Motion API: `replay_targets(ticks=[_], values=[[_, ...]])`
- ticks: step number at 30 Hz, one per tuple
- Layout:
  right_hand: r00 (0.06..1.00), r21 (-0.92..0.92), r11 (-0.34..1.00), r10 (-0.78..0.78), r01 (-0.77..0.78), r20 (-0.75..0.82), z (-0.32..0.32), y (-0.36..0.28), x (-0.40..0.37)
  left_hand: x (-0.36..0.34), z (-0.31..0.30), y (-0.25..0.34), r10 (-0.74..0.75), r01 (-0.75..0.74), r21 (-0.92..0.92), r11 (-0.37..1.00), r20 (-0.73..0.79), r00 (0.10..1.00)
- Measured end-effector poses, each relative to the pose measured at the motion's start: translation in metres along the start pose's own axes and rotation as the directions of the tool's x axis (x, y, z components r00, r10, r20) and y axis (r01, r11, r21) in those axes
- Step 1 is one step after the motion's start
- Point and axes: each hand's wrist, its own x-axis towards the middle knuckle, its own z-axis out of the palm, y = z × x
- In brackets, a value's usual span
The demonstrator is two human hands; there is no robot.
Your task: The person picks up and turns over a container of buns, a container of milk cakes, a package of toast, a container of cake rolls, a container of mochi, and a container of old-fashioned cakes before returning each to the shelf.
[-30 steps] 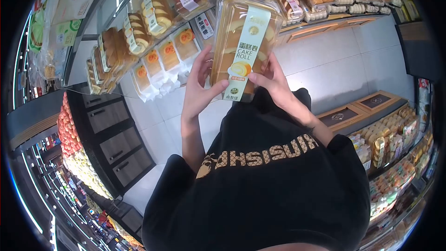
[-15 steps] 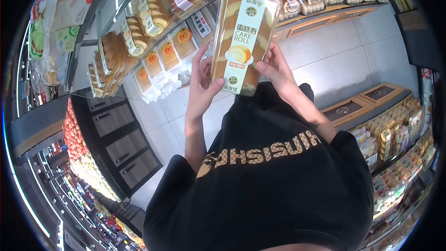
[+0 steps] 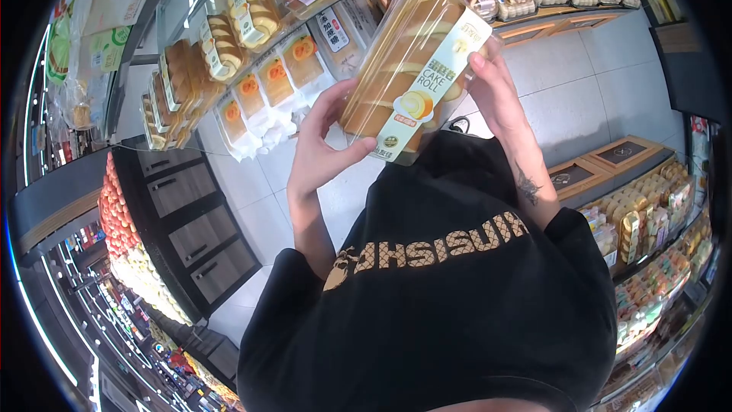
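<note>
A clear plastic box of cake roll with a pale green label is held up between both hands, tilted so its top leans right. My left hand grips its lower left side, thumb on the lid near the bottom of the label. My right hand holds its right side, thumb on the label's upper part. Just behind the box are packaged orange-topped cakes and a small sign with black writing.
Boxed rolls stand along the display at the top. Wooden-edged cases with packaged baked goods are at the right. At the left are dark drawers, heaped red fruit and hanging plastic bags. Grey floor tiles show between.
The box has turned clockwise, showing more of its left side. My right hand has moved up and right along the box, while my left hand has shifted slightly left.
</note>
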Motion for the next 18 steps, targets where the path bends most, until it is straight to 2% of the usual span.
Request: replay_targets(ticks=[2, 3, 5, 7, 8, 9, 10, 11, 13, 14, 15, 16, 17, 18], values=[[1.000, -0.003, 1.000, 0.015, -0.015, -0.012, 0.000, 0.003, -0.001, -0.002, -0.005, 0.004, -0.066, 0.064, 0.034, 0.997, 0.061, 0.996], [0.998, 0.057, 0.997, 0.056, -0.055, -0.020, -0.001, 0.007, 0.000, -0.001, -0.003, 0.005, -0.067, 0.065, 0.033, 0.997, 0.060, 0.996], [0.995, 0.115, 0.989, 0.097, -0.094, -0.024, 0.000, 0.009, -0.001, 0.002, 0.003, 0.005, -0.016, -0.007, -0.134, 0.991, -0.167, 0.986], [0.993, 0.219, 0.972, 0.098, -0.081, -0.069, 0.005, 0.008, -0.003, 0.000, 0.008, 0.004, -0.042, 0.023, -0.106, 0.994, -0.181, 0.983], [0.993, 0.220, 0.972, 0.098, -0.080, -0.070, 0.004, 0.010, -0.002, -0.002, 0.010, 0.003, -0.069, 0.055, -0.077, 0.996, -0.192, 0.979], [0.995, 0.178, 0.983, 0.062, -0.046, -0.080, 0.003, 0.013, -0.002, -0.003, 0.010, 0.002, -0.151, 0.128, -0.132, 0.983, -0.185, 0.971], [0.996, 0.136, 0.991, 0.023, -0.011, -0.091, 0.003, 0.015, -0.001, -0.005, 0.012, 0.003, -0.149, 0.127, -0.130, 0.983, -0.182, 0.972], [0.995, 0.138, 0.990, 0.019, -0.006, -0.095, 0.006, 0.015, 0.000, -0.008, 0.017, 0.006, 0.003, 0.001, 0.016, 1.000, -0.238, 0.971], [1.000, 0.441, 0.897, -0.031, 0.028, -0.001, 0.013, 0.015, -0.002, -0.014, 0.028, 0.012, 0.282, -0.193, 0.298, 0.935, -0.296, 0.912], [0.999, 0.442, 0.897, -0.033, 0.032, -0.006, 0.014, 0.009, -0.002, -0.016, 0.028, 0.014, 0.283, -0.195, 0.297, 0.935, -0.291, 0.914], [0.997, 0.648, 0.758, 0.037, -0.075, 0.073, 0.014, 0.002, -0.002, -0.018, 0.028, 0.015, 0.484, -0.311, 0.528, 0.790, -0.226, 0.845], [0.983, 0.804, 0.565, 0.083, -0.183, 0.165, 0.014, -0.003, -0.003, -0.020, 0.027, 0.017, 0.650, -0.393, 0.716, 0.577, -0.111, 0.752], [0.890, 0.863, 0.411, -0.212, -0.293, 0.403, -0.005, 0.017, 0.007, -0.023, 0.029, 0.019, 0.666, -0.409, 0.719, 0.562, -0.100, 0.739], [0.890, 0.863, 0.412, -0.213, -0.291, 0.402, -0.005, 0.016, 0.008, -0.024, 0.031, 0.018, 0.667, -0.411, 0.718, 0.561, -0.099, 0.738]])
